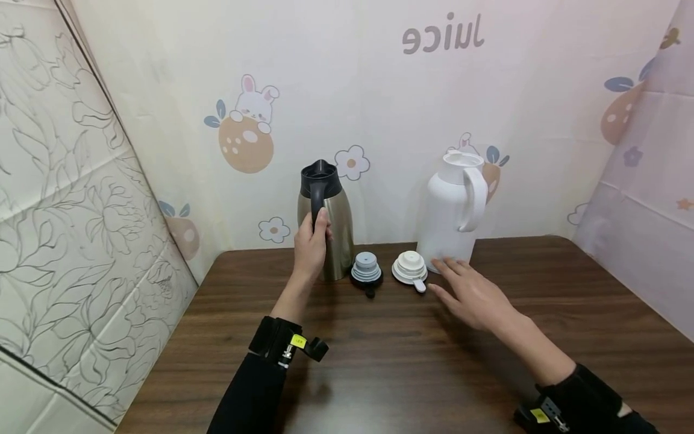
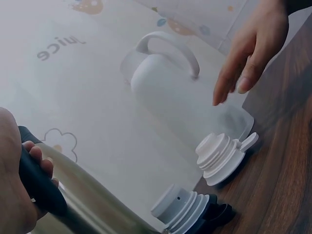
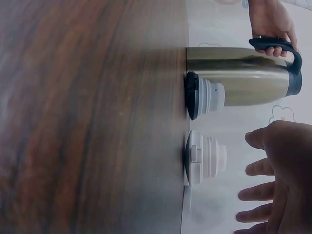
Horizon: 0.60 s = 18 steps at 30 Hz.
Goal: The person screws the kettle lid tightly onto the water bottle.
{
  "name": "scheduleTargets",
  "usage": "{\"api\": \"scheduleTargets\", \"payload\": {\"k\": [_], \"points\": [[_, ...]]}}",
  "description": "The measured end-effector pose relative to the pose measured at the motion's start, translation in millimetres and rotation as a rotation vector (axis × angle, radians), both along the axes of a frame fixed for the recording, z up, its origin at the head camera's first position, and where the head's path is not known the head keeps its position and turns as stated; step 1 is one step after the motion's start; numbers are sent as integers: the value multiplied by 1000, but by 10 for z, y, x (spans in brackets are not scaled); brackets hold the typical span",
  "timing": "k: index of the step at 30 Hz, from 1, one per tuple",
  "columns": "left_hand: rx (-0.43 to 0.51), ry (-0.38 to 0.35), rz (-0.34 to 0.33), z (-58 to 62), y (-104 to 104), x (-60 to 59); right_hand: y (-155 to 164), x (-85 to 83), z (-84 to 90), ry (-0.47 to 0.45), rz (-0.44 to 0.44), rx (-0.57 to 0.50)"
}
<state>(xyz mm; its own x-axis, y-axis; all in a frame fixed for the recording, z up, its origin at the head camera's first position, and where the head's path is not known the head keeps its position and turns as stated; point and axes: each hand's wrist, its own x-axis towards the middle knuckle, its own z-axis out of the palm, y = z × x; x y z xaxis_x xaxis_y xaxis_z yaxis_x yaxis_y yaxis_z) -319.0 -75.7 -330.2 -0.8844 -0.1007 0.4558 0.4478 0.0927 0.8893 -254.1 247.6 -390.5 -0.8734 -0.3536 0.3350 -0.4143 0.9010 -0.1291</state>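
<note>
The left hand (image 1: 310, 246) is raised above the tabletop's far edge, forearm stretched forward in a black sleeve with a wrist-worn camera band, its fingers (image 3: 274, 50) curled tight in a grip, thumb uppermost. The right hand (image 1: 473, 293) hovers low over the tabletop toward the far right part, palm down, fingers (image 2: 233, 73) straight and slightly spread, holding nothing.

The steel jug (image 1: 331, 226) has a brushed metal body with a soft sheen, and its handle and collar are matt black plastic. The white jug (image 1: 452, 211) is smooth, slightly glossy plastic. The grey stopper (image 1: 365, 268) and white stopper (image 1: 409, 267) look like moulded plastic, ribbed in steps. The surface (image 1: 379, 361) is dark wood-grain, smooth with a low satin shine.
</note>
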Motion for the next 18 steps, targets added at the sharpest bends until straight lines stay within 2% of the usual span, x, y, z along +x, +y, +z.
{"api": "scheduleTargets", "payload": {"k": [5,7,12,18], "points": [[-12,-2,-28,187,-11,205,-35,11,26,2,13,-22],[-23,-6,-42,226,-28,244,-38,14,32,-11,8,-27],[-17,-15,-67,221,-88,245,-33,16,36,-44,-10,-32],[101,-51,-144,204,-186,204,-40,12,52,-65,-4,-49]]}}
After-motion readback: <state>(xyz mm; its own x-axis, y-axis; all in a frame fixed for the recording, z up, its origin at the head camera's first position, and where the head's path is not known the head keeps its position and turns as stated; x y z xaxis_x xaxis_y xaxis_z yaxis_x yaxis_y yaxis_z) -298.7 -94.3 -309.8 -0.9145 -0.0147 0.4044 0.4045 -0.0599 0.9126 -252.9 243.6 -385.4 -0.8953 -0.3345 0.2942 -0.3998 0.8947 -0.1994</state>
